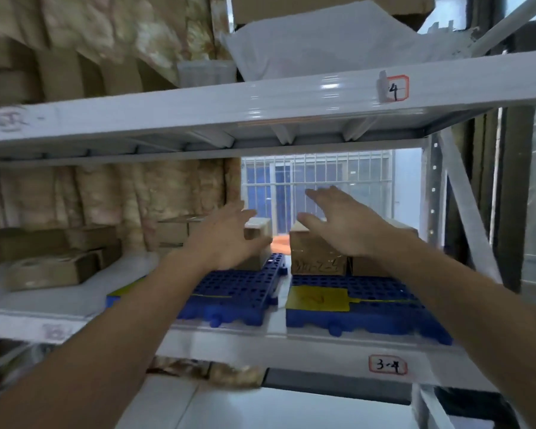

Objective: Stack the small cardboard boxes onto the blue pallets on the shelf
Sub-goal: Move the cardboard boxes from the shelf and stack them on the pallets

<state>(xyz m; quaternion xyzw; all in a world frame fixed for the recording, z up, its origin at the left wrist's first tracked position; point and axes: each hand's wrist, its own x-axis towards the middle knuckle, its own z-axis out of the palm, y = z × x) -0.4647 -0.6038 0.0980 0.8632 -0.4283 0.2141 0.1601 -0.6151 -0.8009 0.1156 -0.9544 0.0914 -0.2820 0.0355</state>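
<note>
Presently, both hands, left hand (pixel 229 239) and right hand (pixel 344 221), are held open-fingered, grasping nothing, before cardboard boxes (pixel 317 253) set on blue pallets (pixel 369 305).

We see a white plastic bag (pixel 322 41) lying on the upper level of a metal rack, with a clear plastic container (pixel 206 72) just to its left and a red-bordered label (pixel 396 87) marked "4" stuck on the beam below it. A second red-bordered label (pixel 388 364), reading "3-4", sits on the lower beam. Behind the rack we see a barred window (pixel 319 181) on the right and a pale patterned curtain (pixel 130 193) on the left.
</note>
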